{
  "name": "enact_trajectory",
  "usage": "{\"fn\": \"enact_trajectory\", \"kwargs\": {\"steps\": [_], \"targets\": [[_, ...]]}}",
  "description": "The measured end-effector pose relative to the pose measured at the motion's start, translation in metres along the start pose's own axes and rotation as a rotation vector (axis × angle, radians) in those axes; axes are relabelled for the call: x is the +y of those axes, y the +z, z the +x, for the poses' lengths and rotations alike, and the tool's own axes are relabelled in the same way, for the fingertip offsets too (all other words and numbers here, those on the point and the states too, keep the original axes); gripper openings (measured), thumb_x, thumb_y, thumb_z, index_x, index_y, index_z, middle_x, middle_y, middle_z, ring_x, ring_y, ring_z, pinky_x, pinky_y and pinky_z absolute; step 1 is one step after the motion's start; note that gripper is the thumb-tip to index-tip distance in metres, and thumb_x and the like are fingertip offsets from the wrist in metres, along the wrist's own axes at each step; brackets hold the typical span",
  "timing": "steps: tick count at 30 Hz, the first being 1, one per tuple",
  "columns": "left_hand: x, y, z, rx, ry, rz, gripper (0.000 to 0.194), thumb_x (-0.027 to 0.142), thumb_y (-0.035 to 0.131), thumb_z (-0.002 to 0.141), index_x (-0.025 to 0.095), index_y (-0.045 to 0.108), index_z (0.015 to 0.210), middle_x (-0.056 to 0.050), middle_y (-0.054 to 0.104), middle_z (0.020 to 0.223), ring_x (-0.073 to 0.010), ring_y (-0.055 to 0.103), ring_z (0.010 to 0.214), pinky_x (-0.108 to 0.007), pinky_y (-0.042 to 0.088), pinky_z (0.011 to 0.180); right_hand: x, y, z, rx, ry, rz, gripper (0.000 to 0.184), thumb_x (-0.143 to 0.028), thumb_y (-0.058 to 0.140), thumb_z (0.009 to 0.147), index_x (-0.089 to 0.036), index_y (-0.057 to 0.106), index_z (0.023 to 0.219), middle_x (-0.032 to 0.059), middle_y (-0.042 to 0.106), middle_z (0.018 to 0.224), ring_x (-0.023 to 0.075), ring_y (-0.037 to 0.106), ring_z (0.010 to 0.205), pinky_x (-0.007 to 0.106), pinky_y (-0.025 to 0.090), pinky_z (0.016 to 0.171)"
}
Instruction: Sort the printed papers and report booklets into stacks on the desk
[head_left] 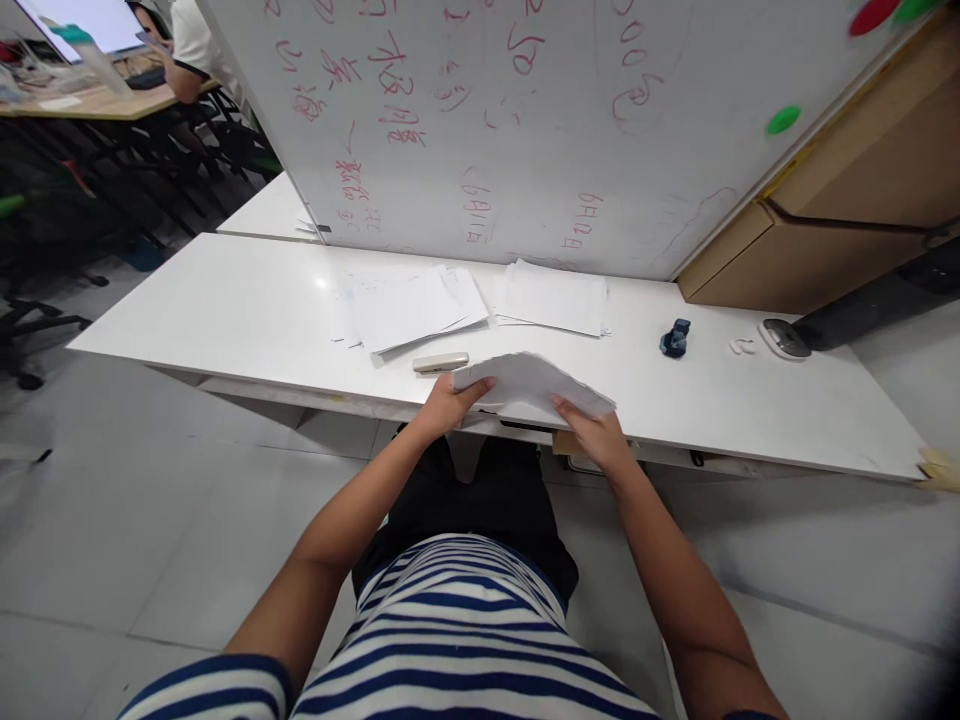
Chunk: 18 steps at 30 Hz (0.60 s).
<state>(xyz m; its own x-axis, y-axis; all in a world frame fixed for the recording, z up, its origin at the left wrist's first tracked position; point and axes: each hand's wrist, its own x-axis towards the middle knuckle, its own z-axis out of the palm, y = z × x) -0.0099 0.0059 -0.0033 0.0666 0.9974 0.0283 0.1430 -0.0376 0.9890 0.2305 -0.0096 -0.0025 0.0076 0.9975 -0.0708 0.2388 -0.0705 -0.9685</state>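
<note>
A stack of white paper (532, 382) is held up at the desk's front edge, its middle bowed upward. My left hand (450, 402) grips its left end, thumb on the near face. At the right end my right hand (596, 430) pinches it the same way. Just behind my left hand lies a pale stapler (441, 362) on the desk. Farther back are two loose piles of sheets, a left pile (409, 305) and a right pile (553, 297). The fingers behind the held paper are partly hidden.
A whiteboard (480, 130) with red writing stands along the back of the white desk (217, 300). To the right lie a dark blue object (676, 338), a small white item (742, 346) and a grey-and-white device (784, 339). Cardboard boxes (750, 260) stand behind. A person (199, 55) sits at another table.
</note>
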Motion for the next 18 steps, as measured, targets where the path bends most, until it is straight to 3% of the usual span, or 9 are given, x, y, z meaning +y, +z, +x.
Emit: {"fn": "enact_trajectory", "kwargs": {"steps": [6, 10, 13, 16, 18], "targets": [[0.016, -0.017, 0.003, -0.079, 0.059, 0.22, 0.039, 0.053, 0.061, 0.083, 0.02, 0.069, 0.103, -0.005, 0.072, 0.105, -0.0253, 0.066, 0.099, -0.035, 0.054, 0.081, -0.009, -0.002, 0.0, 0.055, -0.023, -0.134, 0.047, -0.055, 0.065, 0.077, -0.016, 0.071, 0.102, 0.0104, 0.072, 0.107, 0.029, 0.062, 0.112, 0.042, 0.048, 0.099], [0.03, -0.033, 0.007, -0.006, 0.2, 0.505, 0.044, 0.049, 0.048, 0.092, 0.025, 0.055, 0.128, -0.004, 0.07, 0.112, -0.0201, 0.066, 0.095, -0.031, 0.053, 0.078, 0.002, -0.022, 0.002, 0.105, 0.103, -0.216, 0.05, -0.057, 0.067, 0.075, -0.015, 0.07, 0.101, 0.0126, 0.073, 0.105, 0.0317, 0.066, 0.105, 0.044, 0.052, 0.094], [0.029, -0.042, 0.021, 0.096, 0.282, 0.768, 0.044, 0.044, 0.035, 0.098, 0.023, 0.05, 0.134, -0.006, 0.067, 0.118, -0.0208, 0.061, 0.105, -0.034, 0.05, 0.087, 0.021, -0.034, 0.009, 0.094, 0.236, -0.168, 0.054, -0.057, 0.072, 0.07, -0.016, 0.067, 0.105, 0.0135, 0.072, 0.109, 0.031, 0.068, 0.1, 0.042, 0.056, 0.087], [0.017, -0.044, 0.049, 0.071, 0.311, 0.915, 0.044, 0.039, 0.027, 0.099, 0.021, 0.056, 0.126, -0.008, 0.063, 0.125, -0.0243, 0.054, 0.119, -0.042, 0.042, 0.101, 0.037, -0.034, 0.019, 0.041, 0.302, -0.117, 0.055, -0.056, 0.076, 0.066, -0.018, 0.066, 0.104, 0.0141, 0.073, 0.105, 0.0319, 0.07, 0.095, 0.043, 0.059, 0.081], [0.006, -0.041, 0.069, 0.055, 0.31, 0.945, 0.043, 0.037, 0.029, 0.098, 0.021, 0.058, 0.125, -0.009, 0.054, 0.136, -0.028, 0.04, 0.133, -0.048, 0.031, 0.111, 0.041, -0.03, 0.025, -0.027, 0.297, -0.053, 0.053, -0.054, 0.076, 0.066, -0.018, 0.067, 0.103, 0.0142, 0.074, 0.1, 0.0329, 0.07, 0.091, 0.044, 0.059, 0.078]]}}
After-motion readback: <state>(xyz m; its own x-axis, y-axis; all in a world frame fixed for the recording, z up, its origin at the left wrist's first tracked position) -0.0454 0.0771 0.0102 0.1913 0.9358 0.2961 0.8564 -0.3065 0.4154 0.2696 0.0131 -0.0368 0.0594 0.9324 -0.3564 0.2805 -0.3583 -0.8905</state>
